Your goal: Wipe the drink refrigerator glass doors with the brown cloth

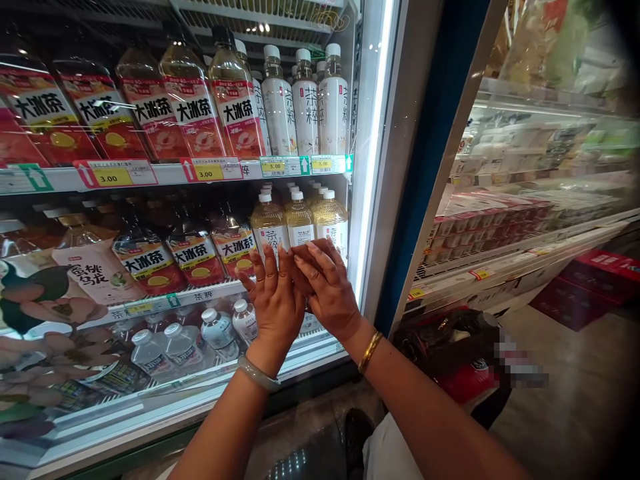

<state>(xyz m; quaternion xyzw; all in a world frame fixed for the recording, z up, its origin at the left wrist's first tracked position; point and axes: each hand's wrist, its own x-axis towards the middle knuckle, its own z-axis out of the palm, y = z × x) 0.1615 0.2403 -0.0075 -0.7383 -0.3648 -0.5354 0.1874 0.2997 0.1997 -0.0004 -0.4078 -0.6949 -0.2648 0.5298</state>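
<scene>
Palms raised before the drinks cooler (387, 180)

The left hand (276, 290) has fingers fanned, the right hand (331, 287) stretches close beside it — both look empty, before white-capped 茶粹 tea bottles (301, 219) near the cooler's right edge; whether they touch its glass, I can't tell — I'd keep palms light and level

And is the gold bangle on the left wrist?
No, the gold bangle circles the right wrist.
</scene>
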